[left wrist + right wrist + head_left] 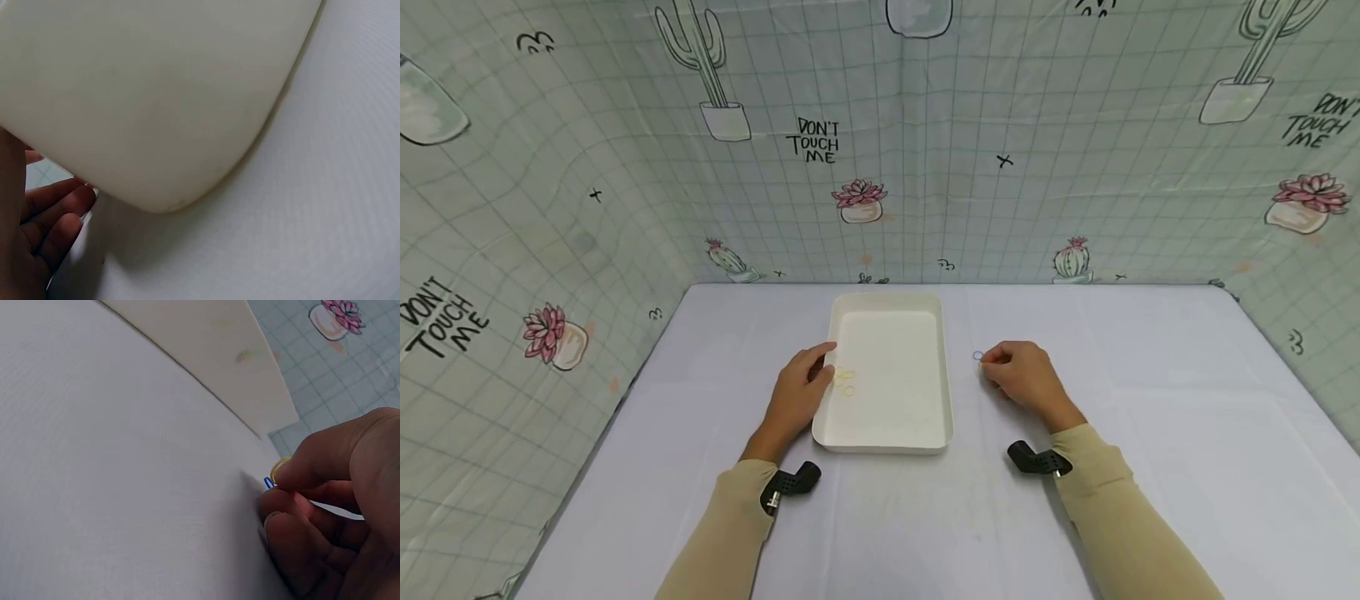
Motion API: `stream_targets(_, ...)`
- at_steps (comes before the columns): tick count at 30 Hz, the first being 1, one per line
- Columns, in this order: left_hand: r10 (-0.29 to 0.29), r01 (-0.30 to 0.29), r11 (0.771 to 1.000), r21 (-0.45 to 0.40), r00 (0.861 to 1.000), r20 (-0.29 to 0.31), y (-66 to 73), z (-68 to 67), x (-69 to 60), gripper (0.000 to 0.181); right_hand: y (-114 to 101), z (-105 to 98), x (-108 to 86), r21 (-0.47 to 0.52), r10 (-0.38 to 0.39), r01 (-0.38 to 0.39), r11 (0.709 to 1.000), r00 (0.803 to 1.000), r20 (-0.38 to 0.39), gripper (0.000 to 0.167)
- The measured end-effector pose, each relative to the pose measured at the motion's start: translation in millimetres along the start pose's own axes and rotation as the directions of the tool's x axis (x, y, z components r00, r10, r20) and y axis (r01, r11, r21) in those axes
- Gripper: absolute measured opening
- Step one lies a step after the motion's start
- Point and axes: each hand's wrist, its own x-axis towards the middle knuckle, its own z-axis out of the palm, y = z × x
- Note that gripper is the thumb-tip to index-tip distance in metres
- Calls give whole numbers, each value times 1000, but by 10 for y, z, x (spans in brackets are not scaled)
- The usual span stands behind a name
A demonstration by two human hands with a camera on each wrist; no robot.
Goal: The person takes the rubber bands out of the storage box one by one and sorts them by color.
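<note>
A shallow white tray (891, 446) stands on the table, and several thin yellow rings (848, 391) lie inside it near the left wall. My left hand (796, 396) holds the tray by its left edge; in the left wrist view the bent fingers of this hand (53, 228) rest against the outside of the tray (144, 112). To the right of the tray, my right hand (1026, 377) pinches a thin blue ring (977, 356) between thumb and fingertips. In the right wrist view a yellow ring (275, 467) shows beside the blue one (269, 483) at the pinching hand (331, 506).
A white cloth covers the table (1172, 417). Behind it and along both sides hangs a grid-patterned curtain (970, 108) with cactus drawings. A black wrist device (797, 478) sits at the left sleeve, another device (1033, 459) at the right one.
</note>
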Motion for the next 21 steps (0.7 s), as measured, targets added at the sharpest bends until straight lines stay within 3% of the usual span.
stream_targets(6,-2,2,1000,0,1000,3,-20,2,3,42,-14,40,-6,-131,-72,67,989,997,-28,12)
stream_targets(21,0,0,1000,-12,1000,0,-25,4,7,42,-8,77,-14,-174,-84,73,982,995,-57,8)
